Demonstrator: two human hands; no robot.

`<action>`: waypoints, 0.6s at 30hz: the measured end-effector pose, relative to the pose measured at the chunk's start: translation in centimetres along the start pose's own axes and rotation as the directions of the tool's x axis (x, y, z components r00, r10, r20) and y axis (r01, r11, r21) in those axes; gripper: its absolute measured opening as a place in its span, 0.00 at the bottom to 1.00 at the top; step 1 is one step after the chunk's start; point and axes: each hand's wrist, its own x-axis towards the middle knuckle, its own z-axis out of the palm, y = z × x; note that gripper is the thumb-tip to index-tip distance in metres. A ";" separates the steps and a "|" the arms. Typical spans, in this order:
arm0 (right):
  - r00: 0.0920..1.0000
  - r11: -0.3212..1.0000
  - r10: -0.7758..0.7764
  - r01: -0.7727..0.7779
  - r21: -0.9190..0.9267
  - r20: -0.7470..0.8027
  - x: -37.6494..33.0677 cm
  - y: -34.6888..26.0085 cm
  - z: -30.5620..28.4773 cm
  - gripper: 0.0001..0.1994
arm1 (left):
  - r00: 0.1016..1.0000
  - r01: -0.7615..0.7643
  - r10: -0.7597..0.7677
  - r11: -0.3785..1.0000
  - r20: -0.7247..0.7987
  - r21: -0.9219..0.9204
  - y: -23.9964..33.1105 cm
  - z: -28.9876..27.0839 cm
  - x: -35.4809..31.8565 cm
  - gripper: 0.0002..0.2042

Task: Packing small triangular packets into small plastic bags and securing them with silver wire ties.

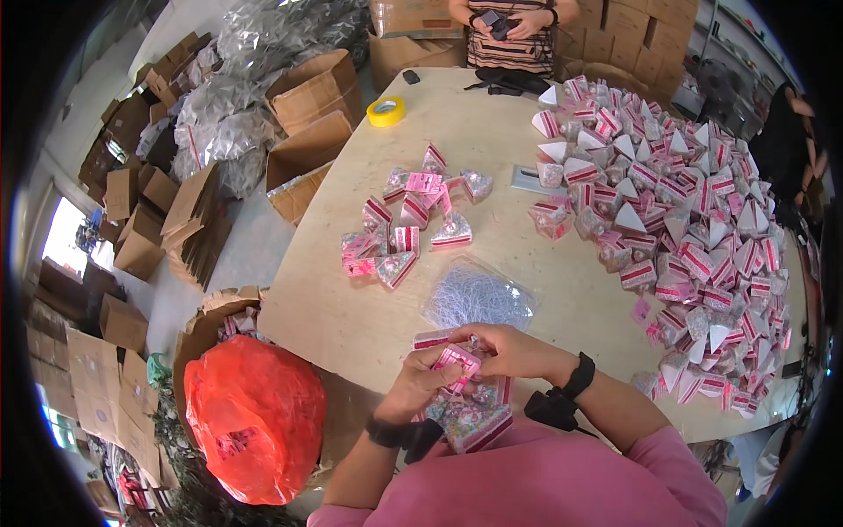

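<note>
Pink-sleeved forearms rise from the lower edge to meet over the near edge of a pale wooden desk [351,307]. Across the desk's right side spreads a large heap of pink-and-white wedge-shaped boxes [694,237]. Beside the desk's near left corner sits a red plastic bag [255,417] in a cardboard carton. A smaller cluster of wedge boxes [413,228] lies at the desk's middle, and a clear bag of silvery shreds [479,297] lies just beyond the hands. Both hands close on one small pink wedge box [457,358]: the left hand [421,382] grips it from below, the right hand [505,350] pinches its top. A yellow tape roll [385,111] rests near the far edge.
</note>
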 end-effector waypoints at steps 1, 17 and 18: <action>0.999 0.999 0.030 -0.030 0.042 -0.015 -0.1 -0.1 -0.2 0.25 | 1.000 -0.008 0.008 1.000 -0.002 0.000 0.0 0.0 0.1 0.18; 0.937 0.968 0.024 0.065 0.241 -0.349 -0.5 -0.9 -0.2 0.17 | 0.980 -0.104 0.082 0.988 -0.181 -0.115 -0.7 -1.1 0.6 0.18; 0.958 0.957 0.072 0.012 0.290 -0.276 -0.3 -0.6 0.1 0.17 | 0.984 -0.095 0.079 0.990 -0.159 -0.100 -0.7 -1.2 0.7 0.18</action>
